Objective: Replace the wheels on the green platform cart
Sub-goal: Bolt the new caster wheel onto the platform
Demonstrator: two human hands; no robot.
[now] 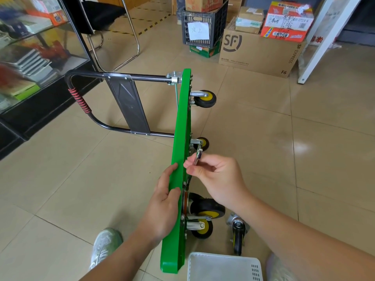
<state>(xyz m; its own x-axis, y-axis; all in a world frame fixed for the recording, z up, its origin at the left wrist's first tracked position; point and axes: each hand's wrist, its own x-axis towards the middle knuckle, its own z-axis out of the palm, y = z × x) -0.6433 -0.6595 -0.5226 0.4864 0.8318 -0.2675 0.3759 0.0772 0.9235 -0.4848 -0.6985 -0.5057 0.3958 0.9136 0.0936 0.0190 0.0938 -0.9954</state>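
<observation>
The tiled floor (263,149) fills most of the view, and on it the green platform cart (179,159) stands tipped up on its long edge, its deck running away from the person and its underside facing right. Its black folding handle (113,102), wrapped with a red grip on the bend, sticks out to the left, its lower bar down at the floor. A glass display case (34,57) stands at the far left, and cardboard boxes (257,51) and a dark plastic crate (203,25) sit against the far side of the room. A white plastic basket (223,267) lies at the bottom edge, just right of the cart's near end. Four black casters with yellow hubs show on the underside: one at the far end (204,98), one in the middle (203,143), and two near the person (207,209), one above the other. A loose caster (237,232) lies on the floor just to the right of those two. The left hand (162,207) rests on the cart's top edge, fingers wrapped over the green rim and clamped on it. The right hand (215,177) is beside the underside, its fingers pinched together on a small metal wrench (197,157) whose head reaches up toward the bracket of the middle caster.
</observation>
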